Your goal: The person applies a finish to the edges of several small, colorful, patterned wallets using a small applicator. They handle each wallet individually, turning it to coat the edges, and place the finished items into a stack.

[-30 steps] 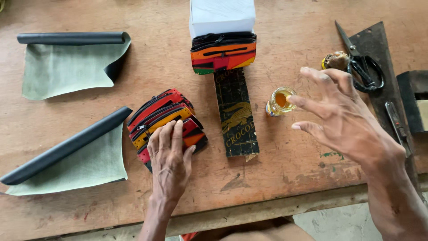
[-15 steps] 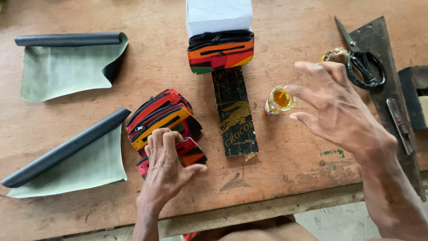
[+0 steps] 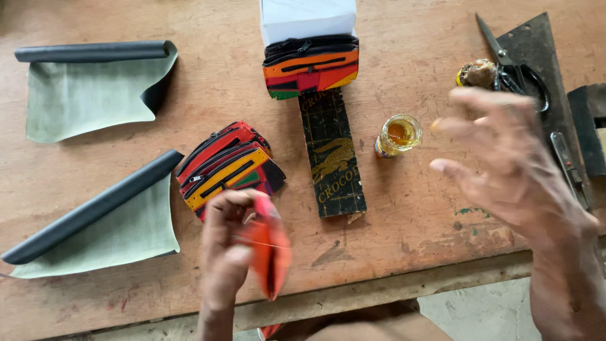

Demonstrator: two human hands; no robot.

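Observation:
My left hand (image 3: 222, 252) holds a red-orange pouch (image 3: 269, 247), lifted off the table near the front edge and blurred by motion. Just beyond it a stack of colourful zipped pouches (image 3: 226, 165) lies on the wooden table (image 3: 404, 252). My right hand (image 3: 511, 164) hovers over the table's right side with its fingers spread and nothing in it. It is close to a small open jar of amber glue (image 3: 399, 134).
A dark printed ruler-like strip (image 3: 332, 158) lies in the middle, below more pouches (image 3: 310, 66) and a white box (image 3: 307, 19). Two rolled green-grey leather sheets (image 3: 95, 82) (image 3: 95, 221) lie at left. Scissors (image 3: 508, 60) on a dark triangular plate (image 3: 536, 69) at right.
My left hand has picked a red-orange pouch off the stack and drawn it toward the table's front edge. My right hand has stayed hovering at right, shifting slightly.

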